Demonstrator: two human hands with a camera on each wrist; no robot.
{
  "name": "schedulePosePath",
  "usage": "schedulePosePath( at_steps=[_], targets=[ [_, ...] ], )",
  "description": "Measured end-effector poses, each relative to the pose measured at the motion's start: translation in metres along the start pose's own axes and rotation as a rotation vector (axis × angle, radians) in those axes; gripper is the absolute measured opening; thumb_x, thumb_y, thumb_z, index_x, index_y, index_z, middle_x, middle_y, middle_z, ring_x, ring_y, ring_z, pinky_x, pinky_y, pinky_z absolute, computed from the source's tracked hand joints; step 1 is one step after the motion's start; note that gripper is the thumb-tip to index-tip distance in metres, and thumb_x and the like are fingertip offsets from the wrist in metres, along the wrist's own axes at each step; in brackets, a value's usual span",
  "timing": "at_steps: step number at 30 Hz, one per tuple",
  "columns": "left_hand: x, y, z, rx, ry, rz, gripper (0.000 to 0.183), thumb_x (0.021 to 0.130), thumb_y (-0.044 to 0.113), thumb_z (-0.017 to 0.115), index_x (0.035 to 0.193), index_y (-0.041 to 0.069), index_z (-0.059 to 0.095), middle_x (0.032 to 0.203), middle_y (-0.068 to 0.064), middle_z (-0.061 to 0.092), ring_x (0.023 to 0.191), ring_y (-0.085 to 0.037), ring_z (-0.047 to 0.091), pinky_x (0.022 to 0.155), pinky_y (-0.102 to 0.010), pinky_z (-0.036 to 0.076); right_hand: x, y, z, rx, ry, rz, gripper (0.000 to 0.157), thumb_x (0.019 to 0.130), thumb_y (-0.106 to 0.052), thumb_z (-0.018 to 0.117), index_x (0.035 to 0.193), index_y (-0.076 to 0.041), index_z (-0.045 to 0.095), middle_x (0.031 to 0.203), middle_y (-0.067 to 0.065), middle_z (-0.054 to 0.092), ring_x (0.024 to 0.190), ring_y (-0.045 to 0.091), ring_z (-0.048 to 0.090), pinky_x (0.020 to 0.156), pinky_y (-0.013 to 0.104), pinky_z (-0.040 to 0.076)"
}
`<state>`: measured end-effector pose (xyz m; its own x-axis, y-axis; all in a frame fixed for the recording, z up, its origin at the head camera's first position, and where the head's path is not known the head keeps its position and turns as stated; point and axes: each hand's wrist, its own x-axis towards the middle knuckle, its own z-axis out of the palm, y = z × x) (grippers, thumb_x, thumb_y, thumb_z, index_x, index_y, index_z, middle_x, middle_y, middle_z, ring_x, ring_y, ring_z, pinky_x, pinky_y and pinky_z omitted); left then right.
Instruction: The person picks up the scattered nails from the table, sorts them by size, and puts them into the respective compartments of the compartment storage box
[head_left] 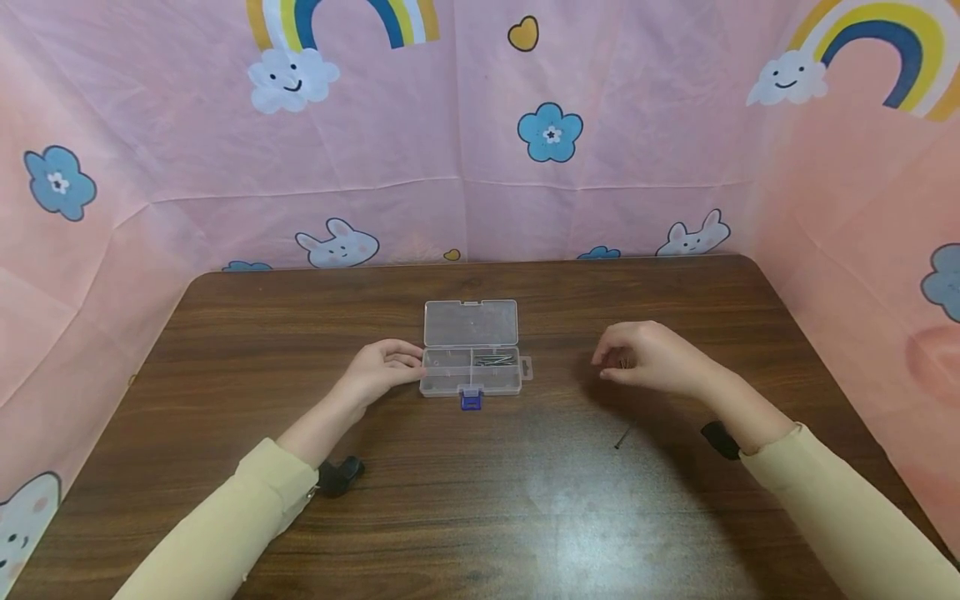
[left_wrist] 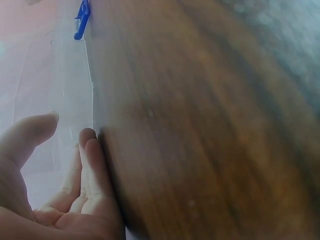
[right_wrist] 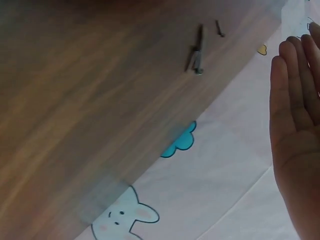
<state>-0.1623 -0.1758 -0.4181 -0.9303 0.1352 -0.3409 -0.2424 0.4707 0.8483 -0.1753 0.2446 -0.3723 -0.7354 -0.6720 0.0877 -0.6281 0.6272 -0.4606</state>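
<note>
The head view shows a clear plastic organiser box (head_left: 472,369) near the middle of the brown worktop (head_left: 225,350), its lid (head_left: 471,322) laid open and flat behind it and a blue latch (head_left: 470,401) at its front edge. One rear compartment holds a small pile of metal screws (head_left: 494,360).

The left hand (head_left: 384,369) rests on the worktop with straight fingertips against the box's left wall. The left wrist view confirms this: its grip is spread, fingers (left_wrist: 92,160) extended along the box wall (left_wrist: 70,100), thumb apart, nothing pinched. The latch (left_wrist: 82,20) appears at the far end of that wall.

The right hand (head_left: 648,357) hovers above the worktop, well to the right of the box. In the head view its fingers look loosely bent; the right wrist view shows the palm (right_wrist: 297,125) flat, fingers together and straight, holding nothing.

A lone screw (head_left: 622,438) lies on the worktop nearer the person than the right hand. The right wrist view shows two or three loose screws (right_wrist: 197,50) there.
</note>
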Motion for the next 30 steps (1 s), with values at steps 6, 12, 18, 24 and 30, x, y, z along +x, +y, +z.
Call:
schedulePosePath(
  at_steps=[6, 12, 18, 24, 30],
  targets=[
    [0.001, -0.001, 0.000, -0.005, -0.001, 0.006, 0.046, 0.098, 0.022, 0.077, 0.136, 0.000, 0.064, 0.121, -0.013, 0.074, 0.100, -0.011, 0.070, 0.107, -0.045, 0.049, -0.017, 0.005, 0.004, 0.000, -0.004, 0.023, 0.016, 0.087, -0.002, 0.085, 0.098, -0.010, 0.077, 0.099, -0.002, 0.076, 0.089, 0.015, 0.075, 0.079, 0.036, 0.063],
    [0.002, -0.002, -0.001, 0.000, 0.002, 0.000, 0.043, 0.099, 0.021, 0.076, 0.135, 0.000, 0.065, 0.118, -0.011, 0.074, 0.098, -0.010, 0.070, 0.107, -0.043, 0.049, -0.033, 0.011, 0.006, 0.029, -0.008, 0.055, 0.019, 0.086, -0.001, 0.086, 0.098, -0.013, 0.077, 0.102, -0.005, 0.076, 0.090, 0.013, 0.076, 0.080, 0.031, 0.063],
    [0.003, -0.003, -0.001, -0.005, 0.000, -0.016, 0.043, 0.099, 0.021, 0.076, 0.136, 0.002, 0.064, 0.121, -0.012, 0.073, 0.106, -0.018, 0.070, 0.112, -0.048, 0.047, -0.044, 0.016, 0.008, 0.049, -0.028, 0.071, 0.020, 0.086, -0.002, 0.087, 0.097, -0.015, 0.077, 0.098, -0.006, 0.076, 0.088, 0.011, 0.074, 0.078, 0.030, 0.063],
    [0.004, -0.004, 0.000, -0.010, 0.005, -0.023, 0.043, 0.098, 0.021, 0.077, 0.135, 0.002, 0.065, 0.119, -0.011, 0.074, 0.102, -0.015, 0.071, 0.111, -0.048, 0.047, -0.051, 0.019, 0.012, 0.073, -0.071, 0.077, 0.020, 0.085, -0.005, 0.088, 0.097, -0.017, 0.076, 0.097, -0.008, 0.074, 0.086, 0.009, 0.071, 0.077, 0.029, 0.061],
    [0.004, -0.003, 0.000, -0.013, 0.007, -0.021, 0.043, 0.098, 0.021, 0.077, 0.135, 0.002, 0.065, 0.118, -0.010, 0.074, 0.097, -0.011, 0.070, 0.110, -0.046, 0.048, -0.056, 0.018, 0.016, 0.080, -0.123, 0.100, 0.021, 0.085, -0.008, 0.088, 0.097, -0.019, 0.076, 0.098, -0.009, 0.073, 0.088, 0.008, 0.068, 0.079, 0.028, 0.060]
  ],
)
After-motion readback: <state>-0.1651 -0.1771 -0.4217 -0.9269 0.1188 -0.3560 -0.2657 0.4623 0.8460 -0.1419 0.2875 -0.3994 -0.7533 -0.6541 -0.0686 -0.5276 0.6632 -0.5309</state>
